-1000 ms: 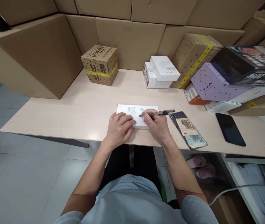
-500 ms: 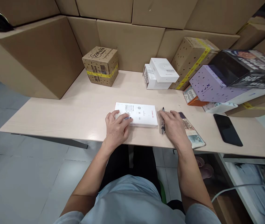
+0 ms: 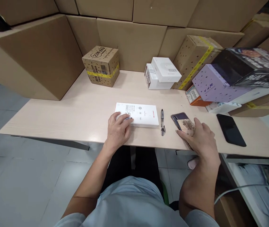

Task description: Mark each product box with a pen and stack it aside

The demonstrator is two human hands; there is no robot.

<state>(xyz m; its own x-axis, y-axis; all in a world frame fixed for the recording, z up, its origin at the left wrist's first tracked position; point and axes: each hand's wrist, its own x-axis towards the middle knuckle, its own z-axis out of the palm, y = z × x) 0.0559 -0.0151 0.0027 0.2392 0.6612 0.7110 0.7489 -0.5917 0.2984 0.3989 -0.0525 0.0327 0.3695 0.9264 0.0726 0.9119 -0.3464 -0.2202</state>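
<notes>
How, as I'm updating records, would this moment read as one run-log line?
left hand: on white box | right hand: at phone bearing banknote | pen: on desk, between box and phone | black phone: farther right

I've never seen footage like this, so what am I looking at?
There's no machine here: these are a person's own bare hands. Every picture comes from one camera worn on that person's head, looking forward and down. The left hand rests on a flat, white rectangular box on a pale wood-grain table. Beside the box lies a slim black-and-clear pen, held by neither hand. The right hand reaches over a dark smartphone with a paper banknote on its back; whether it grips isn't clear. Farther right lies a rectangular black phone.
</notes>
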